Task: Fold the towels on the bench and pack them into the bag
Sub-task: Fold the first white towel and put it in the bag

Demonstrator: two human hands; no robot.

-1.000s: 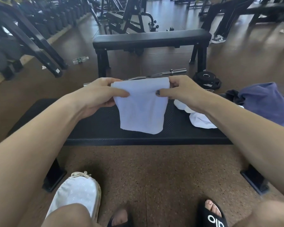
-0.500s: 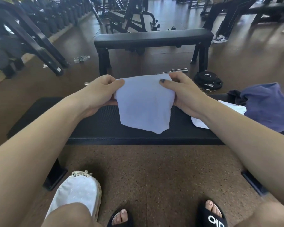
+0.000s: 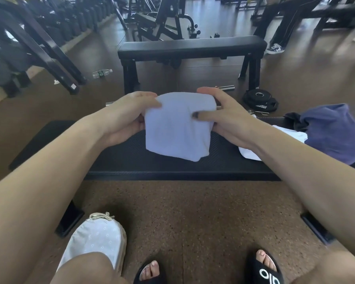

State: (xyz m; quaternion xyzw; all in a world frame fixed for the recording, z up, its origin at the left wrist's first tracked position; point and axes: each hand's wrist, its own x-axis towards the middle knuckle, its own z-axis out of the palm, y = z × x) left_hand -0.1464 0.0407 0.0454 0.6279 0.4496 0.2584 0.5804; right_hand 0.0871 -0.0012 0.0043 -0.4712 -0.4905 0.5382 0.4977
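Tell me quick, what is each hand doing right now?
Left hand: closed on the left edge of the folded white towel.
Right hand: closed on the towel's right edge, thumb pressed on its front.

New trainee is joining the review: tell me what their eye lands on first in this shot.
First, the white towel, folded, held over the near bench by the left hand and right hand. Next, the purple cloth heaped at the bench's right end, and the pale bag on the floor lower left.
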